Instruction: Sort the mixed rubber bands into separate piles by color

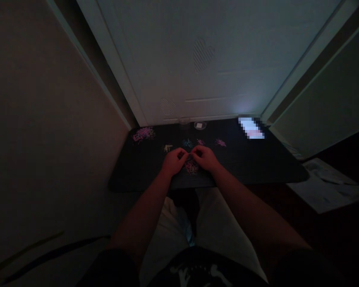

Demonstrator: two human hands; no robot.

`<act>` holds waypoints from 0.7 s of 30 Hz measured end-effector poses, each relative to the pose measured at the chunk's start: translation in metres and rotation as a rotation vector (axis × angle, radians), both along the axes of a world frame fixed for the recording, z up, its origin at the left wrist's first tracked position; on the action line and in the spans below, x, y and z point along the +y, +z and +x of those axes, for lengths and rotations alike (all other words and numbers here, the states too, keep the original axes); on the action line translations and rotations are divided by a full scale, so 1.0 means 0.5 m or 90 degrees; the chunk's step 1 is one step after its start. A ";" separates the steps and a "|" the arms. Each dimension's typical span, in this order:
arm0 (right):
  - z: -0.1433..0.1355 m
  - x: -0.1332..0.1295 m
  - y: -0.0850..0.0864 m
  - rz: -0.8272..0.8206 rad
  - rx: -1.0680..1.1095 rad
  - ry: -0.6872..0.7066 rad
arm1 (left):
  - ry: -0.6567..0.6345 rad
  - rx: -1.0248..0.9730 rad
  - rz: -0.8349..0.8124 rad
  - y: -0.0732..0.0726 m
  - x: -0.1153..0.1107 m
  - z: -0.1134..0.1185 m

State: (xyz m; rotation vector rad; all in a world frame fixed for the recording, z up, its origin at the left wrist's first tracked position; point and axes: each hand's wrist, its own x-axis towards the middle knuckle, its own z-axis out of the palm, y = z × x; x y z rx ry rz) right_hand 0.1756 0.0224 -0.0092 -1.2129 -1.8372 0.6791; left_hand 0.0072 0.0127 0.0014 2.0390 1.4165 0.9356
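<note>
My left hand (174, 160) and my right hand (206, 158) meet almost fingertip to fingertip over the dark table (143, 167). Both have thumb and fingers pinched together; whatever they hold is too small and dim to make out. Just below the fingertips lies a mixed pile of small coloured pieces (192, 167). Beyond the hands are a blue pile (187, 142), a small pink pile (200, 142) and, further right, a pink-purple pile (220, 142). A pale yellowish pile (167, 148) lies beyond my left hand.
A larger pink-purple pile (143, 134) sits at the table's back left. Along the back edge stand a clear container (184, 124) and a round clear lid (200, 125) with a white square. A glowing, pixelated screen (251, 128) is at the back right, before a white door (179, 59).
</note>
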 end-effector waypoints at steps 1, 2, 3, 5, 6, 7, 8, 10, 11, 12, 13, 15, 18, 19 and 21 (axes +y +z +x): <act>0.000 0.001 -0.001 0.002 -0.002 -0.002 | 0.000 0.000 0.002 0.000 0.000 0.000; 0.000 0.001 -0.001 0.003 -0.004 -0.004 | 0.000 -0.001 0.002 0.000 0.000 0.000; 0.000 0.002 -0.002 0.003 -0.005 -0.006 | -0.001 -0.003 0.002 0.000 0.000 0.000; 0.000 0.002 -0.004 0.001 -0.004 -0.010 | -0.004 -0.009 0.001 -0.001 0.000 0.000; 0.000 0.003 -0.004 0.000 0.000 -0.011 | -0.005 -0.012 0.000 -0.002 0.000 -0.001; 0.000 0.003 -0.005 -0.003 0.006 -0.011 | -0.005 -0.014 0.001 -0.002 0.000 -0.001; 0.000 0.003 -0.006 -0.006 0.015 -0.009 | -0.005 -0.015 0.002 -0.003 0.001 -0.001; 0.001 0.003 -0.007 -0.016 0.034 0.000 | -0.005 -0.015 0.005 -0.005 0.002 -0.001; 0.001 0.003 -0.007 -0.021 0.042 0.007 | -0.006 -0.013 0.006 -0.006 0.002 -0.001; 0.002 0.003 -0.007 -0.023 0.045 0.014 | -0.008 -0.011 0.007 -0.007 0.003 -0.001; 0.002 0.003 -0.006 -0.021 0.043 0.020 | -0.010 -0.010 0.008 -0.008 0.003 -0.001; 0.001 0.002 -0.004 -0.006 0.032 0.025 | -0.011 -0.008 0.008 -0.009 0.004 -0.002; 0.000 0.001 -0.001 0.010 0.020 0.015 | -0.017 -0.006 0.006 -0.010 0.004 -0.002; 0.000 0.000 0.001 0.009 0.020 0.009 | -0.019 -0.005 0.006 -0.010 0.004 -0.002; -0.001 -0.001 0.003 0.004 0.019 0.002 | -0.021 -0.007 0.009 -0.010 0.004 -0.002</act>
